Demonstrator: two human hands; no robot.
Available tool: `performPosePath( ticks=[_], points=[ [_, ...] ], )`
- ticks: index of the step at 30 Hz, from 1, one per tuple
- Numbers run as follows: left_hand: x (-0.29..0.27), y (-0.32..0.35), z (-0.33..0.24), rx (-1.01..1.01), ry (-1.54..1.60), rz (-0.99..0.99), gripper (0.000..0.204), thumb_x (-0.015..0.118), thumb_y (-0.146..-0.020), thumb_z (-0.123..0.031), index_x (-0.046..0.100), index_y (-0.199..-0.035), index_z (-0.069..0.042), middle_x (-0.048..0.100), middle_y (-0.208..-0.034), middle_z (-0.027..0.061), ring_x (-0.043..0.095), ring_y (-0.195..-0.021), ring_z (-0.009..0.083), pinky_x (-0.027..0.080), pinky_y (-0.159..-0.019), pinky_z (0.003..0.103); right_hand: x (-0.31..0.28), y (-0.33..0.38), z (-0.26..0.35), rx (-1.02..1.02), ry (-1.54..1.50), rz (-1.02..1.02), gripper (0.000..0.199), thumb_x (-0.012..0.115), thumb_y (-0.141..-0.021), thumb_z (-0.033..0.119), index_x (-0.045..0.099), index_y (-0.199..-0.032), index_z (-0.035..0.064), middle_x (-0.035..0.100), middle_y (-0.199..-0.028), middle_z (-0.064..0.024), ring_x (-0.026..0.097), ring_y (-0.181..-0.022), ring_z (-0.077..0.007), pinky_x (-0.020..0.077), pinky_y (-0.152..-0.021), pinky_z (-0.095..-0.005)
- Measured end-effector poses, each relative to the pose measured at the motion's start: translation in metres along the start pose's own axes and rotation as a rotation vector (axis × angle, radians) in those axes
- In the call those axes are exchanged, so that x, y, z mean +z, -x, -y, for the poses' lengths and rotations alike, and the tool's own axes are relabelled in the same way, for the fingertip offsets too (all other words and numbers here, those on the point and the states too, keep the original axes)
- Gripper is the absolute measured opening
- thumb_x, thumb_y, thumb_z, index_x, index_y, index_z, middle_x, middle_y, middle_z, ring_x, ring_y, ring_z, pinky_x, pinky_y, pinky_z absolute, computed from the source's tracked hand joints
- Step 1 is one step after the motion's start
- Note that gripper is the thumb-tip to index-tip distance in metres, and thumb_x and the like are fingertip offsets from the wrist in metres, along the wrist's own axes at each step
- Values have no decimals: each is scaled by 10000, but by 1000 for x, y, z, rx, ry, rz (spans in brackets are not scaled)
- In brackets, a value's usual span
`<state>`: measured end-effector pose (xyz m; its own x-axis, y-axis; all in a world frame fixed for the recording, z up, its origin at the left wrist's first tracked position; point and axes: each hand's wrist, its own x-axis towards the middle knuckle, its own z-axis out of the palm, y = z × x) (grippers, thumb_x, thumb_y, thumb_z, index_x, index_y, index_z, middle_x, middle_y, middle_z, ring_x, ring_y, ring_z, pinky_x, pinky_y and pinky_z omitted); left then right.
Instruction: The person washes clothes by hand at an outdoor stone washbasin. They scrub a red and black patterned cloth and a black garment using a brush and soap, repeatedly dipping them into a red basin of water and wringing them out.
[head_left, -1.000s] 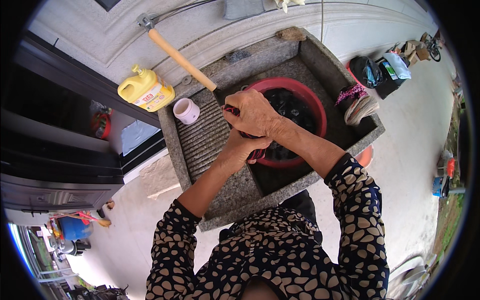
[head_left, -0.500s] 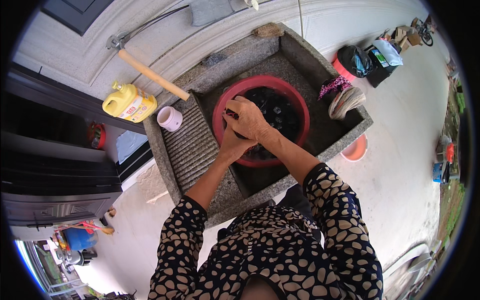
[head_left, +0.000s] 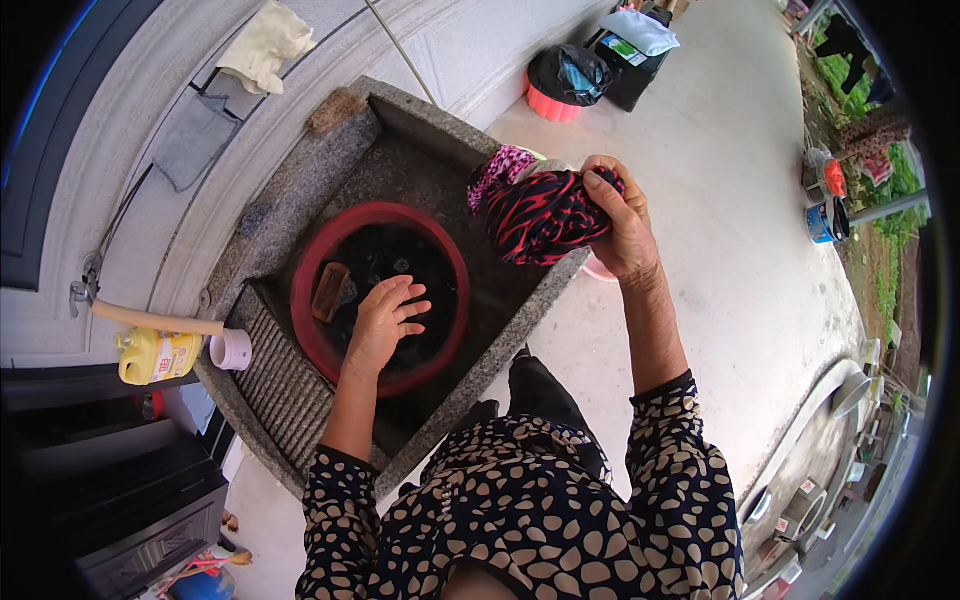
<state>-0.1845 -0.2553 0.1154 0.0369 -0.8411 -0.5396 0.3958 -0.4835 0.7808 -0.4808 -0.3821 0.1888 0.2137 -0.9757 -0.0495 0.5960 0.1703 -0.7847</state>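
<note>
My right hand (head_left: 628, 222) grips a bunched cloth with a red and black pattern (head_left: 545, 218) above the right corner of the stone sink (head_left: 482, 372). Beside that bundle, a pink and black patterned cloth (head_left: 498, 172) lies on the sink's edge, partly covered. Over the red basin (head_left: 461, 300) hangs my left hand (head_left: 385, 318), fingers apart and holding nothing. Dark water fills the basin, and a brown oblong block (head_left: 330, 291) shows at its left side; I cannot tell its exact kind.
A ribbed washboard slope (head_left: 285, 385) forms the sink's left part. At its upper end are a pinkish cup (head_left: 231, 350), a yellow pump jug (head_left: 158, 357) and a tap with a tan hose (head_left: 155, 318). A pink bin with a black bag (head_left: 560, 85) stands beyond the sink.
Both hands were together over the basin, squeezing dark cloth. Now they are apart: the right has carried the bundle to the sink's right corner, and the left has opened. The view has swung right.
</note>
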Motion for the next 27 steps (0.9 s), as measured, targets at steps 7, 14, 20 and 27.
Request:
performPosePath(
  ticks=[7, 14, 20, 27],
  points=[
    [-28, -38, 67, -250, -101, -354, 445, 662, -819, -304, 497, -1161, -72, 594, -1049, 89, 606, -874, 210, 487, -605, 311, -82, -18, 53, -68, 23, -241, 124, 570, -889, 72, 563, -1007, 32, 582, -866, -26, 575, -771, -107, 497, -717, -245],
    [102, -41, -17, 415, -266, 11, 839, 819, -687, -206, 355, -1369, -51, 484, -1294, 120, 460, -1190, 225, 488, -862, 347, -14, -41, 39, 46, 661, 335, 273, 495, -956, 150, 506, -1202, 31, 591, -1013, -63, 567, -953, -155, 441, -878, -288],
    [137, -63, -24, 281, 134, 91, 648, 775, -729, -76, 453, -1289, -31, 559, -1216, 93, 540, -1088, 140, 458, -922, 285, 5, -79, 24, -177, 1045, 316, 211, 460, -968, 155, 538, -1137, 55, 639, -941, -133, 620, -903, -261, 461, -831, -331],
    [157, -96, -49, 231, 187, 171, 524, 691, -754, -17, 485, -1235, -33, 590, -1140, 62, 580, -996, 136, 480, -880, 275, -27, -128, 30, -35, 433, -79, 207, 440, -982, 199, 577, -1030, 52, 597, -791, -12, 497, -604, -13, 361, -453, -141]
  ],
)
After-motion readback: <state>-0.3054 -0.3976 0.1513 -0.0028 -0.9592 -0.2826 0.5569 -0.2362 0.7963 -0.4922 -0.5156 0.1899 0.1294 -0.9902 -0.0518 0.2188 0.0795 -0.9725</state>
